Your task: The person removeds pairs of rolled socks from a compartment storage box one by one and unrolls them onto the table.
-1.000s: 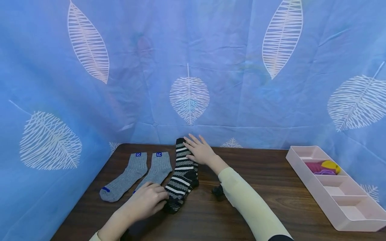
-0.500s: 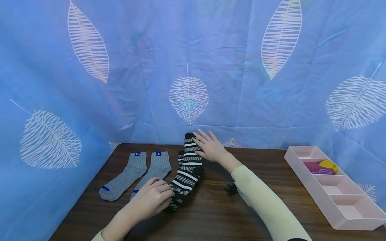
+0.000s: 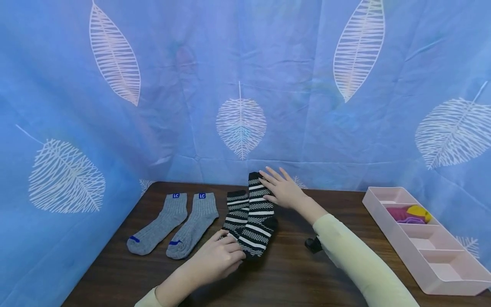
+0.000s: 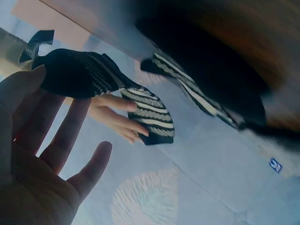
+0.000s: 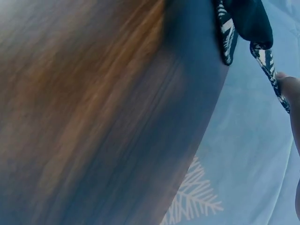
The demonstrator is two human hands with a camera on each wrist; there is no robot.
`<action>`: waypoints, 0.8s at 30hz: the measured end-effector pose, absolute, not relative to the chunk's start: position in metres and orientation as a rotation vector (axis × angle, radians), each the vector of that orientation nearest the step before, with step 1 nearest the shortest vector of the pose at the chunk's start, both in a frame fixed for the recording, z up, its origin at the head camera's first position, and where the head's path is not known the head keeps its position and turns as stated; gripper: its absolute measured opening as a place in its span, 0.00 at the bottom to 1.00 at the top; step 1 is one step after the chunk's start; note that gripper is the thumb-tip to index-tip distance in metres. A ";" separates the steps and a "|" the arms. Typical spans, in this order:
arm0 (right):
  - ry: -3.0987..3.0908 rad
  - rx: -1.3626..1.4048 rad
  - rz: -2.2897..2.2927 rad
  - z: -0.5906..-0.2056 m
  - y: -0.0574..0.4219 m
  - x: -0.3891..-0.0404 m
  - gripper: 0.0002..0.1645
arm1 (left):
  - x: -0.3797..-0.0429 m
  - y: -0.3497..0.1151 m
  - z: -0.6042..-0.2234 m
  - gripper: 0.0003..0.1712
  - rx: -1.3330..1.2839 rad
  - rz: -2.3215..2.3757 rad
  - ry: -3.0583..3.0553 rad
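Observation:
A black sock with white and grey stripes (image 3: 258, 226) is stretched between my two hands, its foot end toward me. My left hand (image 3: 216, 258) pinches the toe; the left wrist view shows thumb and fingertips on the dark toe end (image 4: 70, 72). At the cuff, my right hand (image 3: 285, 192) grips the sock between thumb and fingers. In the left wrist view the held sock is raised above the table. A matching striped sock (image 3: 236, 209) lies just left of it on the table, its toe hidden behind my left hand.
Two grey ribbed socks (image 3: 163, 224) with blue labels lie flat side by side on the left of the dark wooden table (image 3: 291, 277). At the right stands a pale pink divided tray (image 3: 399, 238), with a magenta and yellow bundle (image 3: 410, 213) in its second compartment from the back.
Both hands have moved right with the upper striped sock, off the matching one that it covered. The lower striped sock now shows beside it, and the second grey sock's toe is uncovered.

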State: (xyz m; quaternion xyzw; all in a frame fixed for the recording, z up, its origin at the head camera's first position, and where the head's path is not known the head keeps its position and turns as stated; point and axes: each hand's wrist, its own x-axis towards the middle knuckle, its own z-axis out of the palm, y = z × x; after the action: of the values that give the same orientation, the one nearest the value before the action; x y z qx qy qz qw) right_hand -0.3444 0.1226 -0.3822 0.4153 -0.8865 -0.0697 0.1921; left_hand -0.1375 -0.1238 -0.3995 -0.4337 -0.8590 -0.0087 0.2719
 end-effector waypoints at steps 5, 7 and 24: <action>-2.499 1.169 -0.189 -0.387 0.132 -0.342 0.38 | -0.136 -0.112 -0.404 0.03 -1.208 0.018 -2.359; -2.511 1.175 -0.185 -0.391 0.136 -0.341 0.38 | -0.136 -0.107 -0.407 0.03 -1.217 0.032 -2.385; -2.722 1.188 -0.188 -0.416 0.143 -0.340 0.39 | -0.134 -0.092 -0.415 0.02 -1.276 0.171 -2.568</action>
State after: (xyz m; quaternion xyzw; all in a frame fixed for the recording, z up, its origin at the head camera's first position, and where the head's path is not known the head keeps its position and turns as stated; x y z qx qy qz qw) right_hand -0.3404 0.1431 -0.4156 0.3977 -0.9116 -0.0629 0.0830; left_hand -0.1339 -0.0923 -0.4148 -0.4402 -0.8859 0.0590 0.1339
